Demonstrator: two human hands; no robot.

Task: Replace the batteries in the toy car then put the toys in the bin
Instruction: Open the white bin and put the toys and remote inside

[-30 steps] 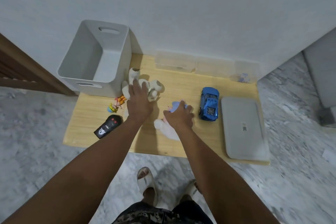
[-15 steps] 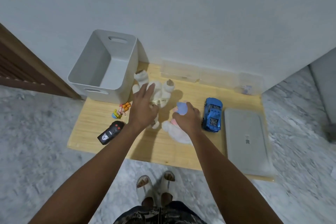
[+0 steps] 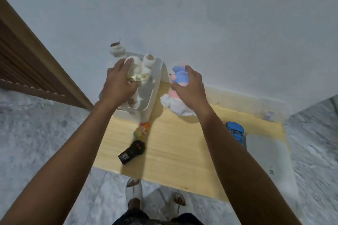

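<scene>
Door: wood, far left. Left hand: fingers curled on white plush, held over bin. Remote: black, on board, near a small orange toy. Right hand: grips pastel plush, raised just right of bin. Car: blue, on board beside right forearm. Lid: grey, far right.

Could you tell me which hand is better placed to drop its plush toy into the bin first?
Left hand: its white plush is over the grey bin; the right hand is beside it.
</scene>
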